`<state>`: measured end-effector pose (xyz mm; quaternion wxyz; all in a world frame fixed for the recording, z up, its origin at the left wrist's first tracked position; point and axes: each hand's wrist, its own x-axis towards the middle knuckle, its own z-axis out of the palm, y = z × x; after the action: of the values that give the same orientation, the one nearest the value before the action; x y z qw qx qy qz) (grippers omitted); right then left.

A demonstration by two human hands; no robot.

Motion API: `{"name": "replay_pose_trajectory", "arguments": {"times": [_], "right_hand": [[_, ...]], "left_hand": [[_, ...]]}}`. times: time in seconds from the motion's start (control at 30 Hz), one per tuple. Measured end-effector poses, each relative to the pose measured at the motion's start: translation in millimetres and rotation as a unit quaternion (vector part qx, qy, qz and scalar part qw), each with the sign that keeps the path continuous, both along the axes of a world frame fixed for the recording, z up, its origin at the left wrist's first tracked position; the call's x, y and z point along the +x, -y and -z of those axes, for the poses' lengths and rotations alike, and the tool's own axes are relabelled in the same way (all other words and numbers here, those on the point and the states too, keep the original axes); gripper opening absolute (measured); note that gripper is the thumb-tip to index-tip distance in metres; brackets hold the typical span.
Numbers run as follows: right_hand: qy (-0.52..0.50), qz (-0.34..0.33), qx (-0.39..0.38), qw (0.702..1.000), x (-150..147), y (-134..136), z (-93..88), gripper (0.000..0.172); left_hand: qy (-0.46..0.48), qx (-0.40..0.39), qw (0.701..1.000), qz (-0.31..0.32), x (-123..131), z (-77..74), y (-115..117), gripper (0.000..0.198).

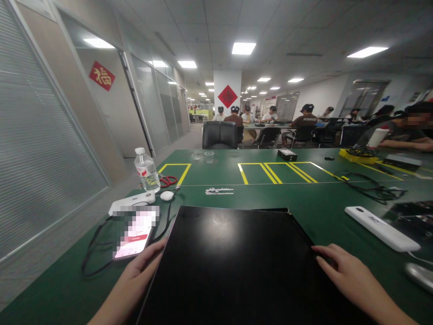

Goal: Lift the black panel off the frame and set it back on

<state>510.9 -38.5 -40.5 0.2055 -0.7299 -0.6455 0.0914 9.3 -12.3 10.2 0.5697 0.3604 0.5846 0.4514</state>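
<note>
A large flat black panel (233,262) lies on the green table (216,174) right in front of me. My left hand (137,275) rests against the panel's left edge, fingers curled along it. My right hand (348,273) lies on the panel's right edge with its fingers stretched flat and apart. A phone (133,241) with a lit screen lies just beyond my left hand.
A water bottle (146,170), red scissors (167,180), a white device (132,202) and black cables sit at the left. A long white device (380,228) and a cable bundle (372,186) lie at the right. Several seated people work at tables behind. A black chair (219,134) faces the table's far side.
</note>
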Motion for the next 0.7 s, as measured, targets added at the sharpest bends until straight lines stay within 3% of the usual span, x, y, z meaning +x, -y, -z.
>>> {"name": "replay_pose_trajectory", "arguments": {"times": [0.17, 0.37, 0.5, 0.6, 0.7], "right_hand": [[-0.011, 0.003, 0.001, 1.000, -4, 2, -2.3, 0.043], [-0.054, 0.040, 0.010, 0.998, -10, 3, -4.4, 0.064], [-0.082, 0.053, -0.002, 0.995, -9, 1, -2.7, 0.068], [-0.114, 0.068, 0.004, 0.991, -7, -1, -2.1, 0.065], [-0.168, 0.077, 0.037, 0.982, -6, -3, -5.6, 0.051]], "left_hand": [[0.093, 0.000, 0.994, -0.060, 8, -9.9, 9, 0.059], [0.159, -0.008, 0.987, -0.028, 22, -25.7, 28, 0.093], [0.162, -0.004, 0.986, -0.025, 25, -28.5, 31, 0.095], [0.165, 0.005, 0.986, -0.037, 26, -26.4, 31, 0.096], [0.177, 0.009, 0.983, -0.049, 27, -22.3, 31, 0.096]]}}
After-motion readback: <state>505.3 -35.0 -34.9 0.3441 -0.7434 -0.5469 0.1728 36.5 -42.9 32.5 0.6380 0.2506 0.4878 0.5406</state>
